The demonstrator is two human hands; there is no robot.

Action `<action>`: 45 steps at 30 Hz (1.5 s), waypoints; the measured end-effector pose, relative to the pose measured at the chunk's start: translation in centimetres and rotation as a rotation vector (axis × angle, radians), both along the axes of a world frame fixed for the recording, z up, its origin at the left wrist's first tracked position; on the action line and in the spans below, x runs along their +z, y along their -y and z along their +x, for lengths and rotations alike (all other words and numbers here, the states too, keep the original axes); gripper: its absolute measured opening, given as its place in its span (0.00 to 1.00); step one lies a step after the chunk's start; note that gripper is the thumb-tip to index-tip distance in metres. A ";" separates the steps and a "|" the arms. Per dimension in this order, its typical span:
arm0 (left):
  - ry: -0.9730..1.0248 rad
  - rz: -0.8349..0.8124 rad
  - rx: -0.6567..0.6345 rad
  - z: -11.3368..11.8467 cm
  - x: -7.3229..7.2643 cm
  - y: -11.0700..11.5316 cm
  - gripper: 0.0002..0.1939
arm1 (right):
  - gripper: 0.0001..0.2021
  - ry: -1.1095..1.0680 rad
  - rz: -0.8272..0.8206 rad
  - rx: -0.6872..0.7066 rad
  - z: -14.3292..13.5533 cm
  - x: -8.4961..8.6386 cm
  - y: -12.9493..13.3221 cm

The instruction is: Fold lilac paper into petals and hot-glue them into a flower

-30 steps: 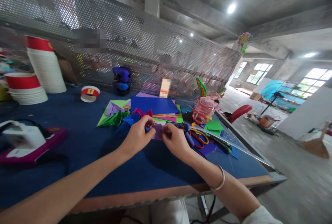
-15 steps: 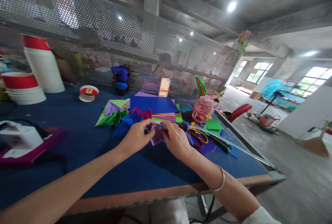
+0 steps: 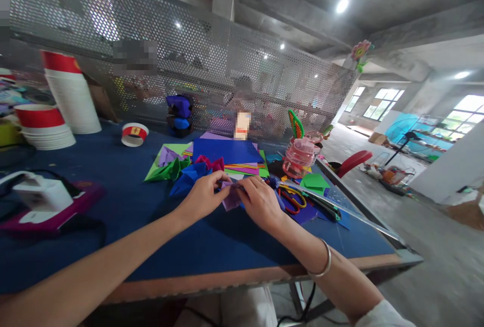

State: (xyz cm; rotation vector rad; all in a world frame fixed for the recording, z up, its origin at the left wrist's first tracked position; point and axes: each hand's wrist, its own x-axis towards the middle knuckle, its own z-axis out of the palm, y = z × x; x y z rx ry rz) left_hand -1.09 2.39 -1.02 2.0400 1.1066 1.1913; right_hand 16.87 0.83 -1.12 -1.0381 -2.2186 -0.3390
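Observation:
Between my two hands is a small folded piece of purple paper (image 3: pixel 230 200), held just above the blue table top. My left hand (image 3: pixel 206 193) pinches its left side between thumb and fingers. On the right side my right hand (image 3: pixel 262 201) grips it with bent fingers, which hide part of the paper. Folded paper pieces lie just beyond my left hand: a blue one (image 3: pixel 189 176), a green one (image 3: pixel 168 169) and a magenta one (image 3: pixel 215 163). Scissors with red and yellow handles (image 3: pixel 293 201) rest right of my right hand.
Stacked coloured paper sheets (image 3: pixel 227 151) lie behind my hands. A pink clear jar (image 3: pixel 298 158) stands at the right, near a metal ruler (image 3: pixel 348 212). Paper cups (image 3: pixel 71 95) and a purple power strip (image 3: pixel 81 206) occupy the left. A perforated metal screen (image 3: pixel 212 64) closes the back.
The whole view has shifted slightly, so things sit a little further right. Both hands keep hold of the purple paper, and slightly more of it shows between them.

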 end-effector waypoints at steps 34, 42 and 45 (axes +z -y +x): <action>0.087 -0.102 -0.093 0.2 0.5 0.1 0.13 | 0.08 -0.228 -0.099 0.046 0.2 0.0 -0.1; 0.162 -0.158 -0.104 0.3 0.5 0.2 0.13 | 0.08 -0.240 -0.083 0.037 0.2 0.0 -0.2; 0.171 -0.125 -0.060 0.1 0.2 -0.2 0.12 | 0.10 -0.210 -0.081 0.022 0.4 0.0 -0.3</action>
